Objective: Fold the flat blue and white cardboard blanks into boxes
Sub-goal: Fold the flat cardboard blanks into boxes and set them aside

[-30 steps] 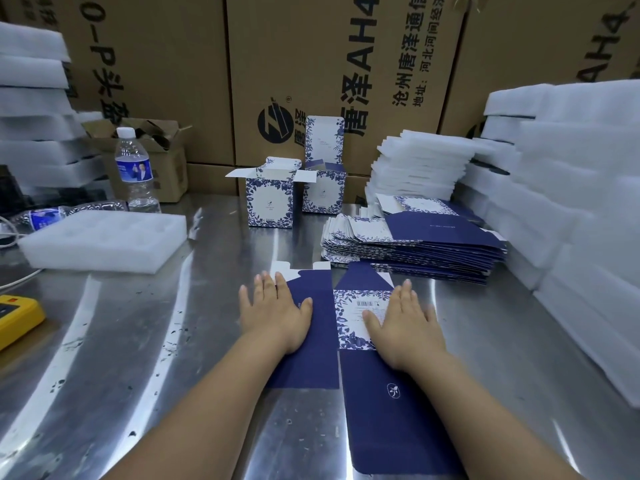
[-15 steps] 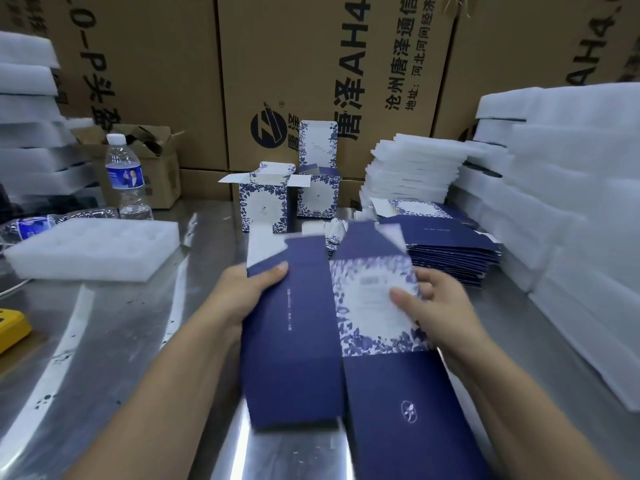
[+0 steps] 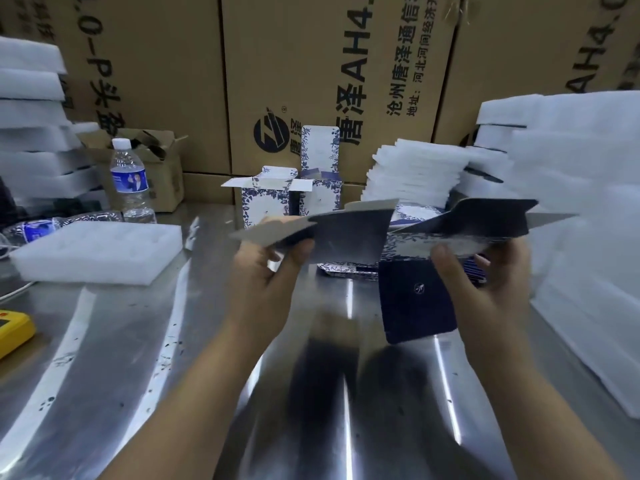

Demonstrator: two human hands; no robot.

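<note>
Reading "唐泽 AH4" on cartons [image 3: 346, 64] at 12 o'clock, blue and white blank [image 3: 349, 237] held above the table [image 3: 121, 341], left hand [image 3: 263, 282] pinching its 9 o'clock panel, right hand [image 3: 485, 282] gripping its 3 o'clock side

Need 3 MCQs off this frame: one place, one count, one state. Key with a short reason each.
1. Where does the water bottle stand?
A. left rear of the table
B. right rear
C. front edge

2. How many folded boxes stand at the back?
A. one
B. two
C. four

3. The blank in work is
A. flat under both palms
B. gripped in the air by the left hand and right hand
C. standing finished at the back

Key:
1 A: it stands upright by the small open carton at the left.
2 B: two stand side by side before the big cartons.
3 B: fingers curl round it, off the steel.
</note>
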